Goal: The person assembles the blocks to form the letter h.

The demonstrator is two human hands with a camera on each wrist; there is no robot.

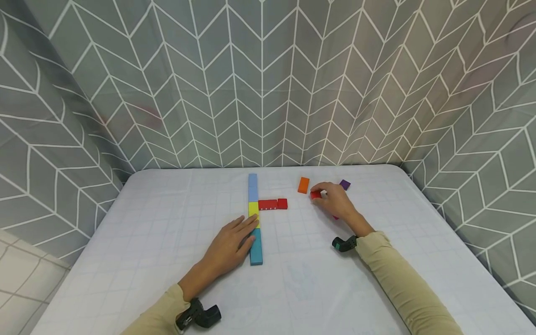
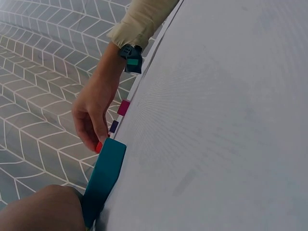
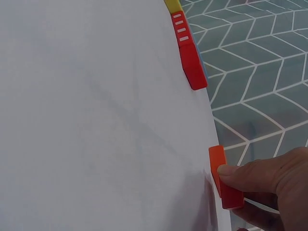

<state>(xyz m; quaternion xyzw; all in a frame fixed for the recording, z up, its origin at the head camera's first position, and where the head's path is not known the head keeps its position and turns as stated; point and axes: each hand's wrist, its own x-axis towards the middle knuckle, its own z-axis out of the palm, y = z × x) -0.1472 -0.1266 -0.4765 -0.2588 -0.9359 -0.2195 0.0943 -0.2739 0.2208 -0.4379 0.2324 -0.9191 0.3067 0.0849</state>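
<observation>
My left hand [image 1: 230,244] rests on the table with extended fingertips on the yellow block [image 1: 253,208] and its thumb beside the teal block [image 1: 256,253]. These two form a straight column with a light blue block [image 1: 253,187] at the far end. A longer red block [image 1: 268,204] with white marks and a small red block [image 1: 282,204] branch off rightward from the yellow one. Between thumb and fingers, my right hand [image 1: 335,200] pinches another red block [image 3: 232,196]. Just left of that hand lies an orange block [image 1: 303,185].
A purple block [image 1: 345,184] lies behind the right hand. Partly hidden under it is a magenta block [image 2: 123,108]. The white-covered table [image 1: 167,223] ends at a far edge before a grey patterned curtain [image 1: 259,83].
</observation>
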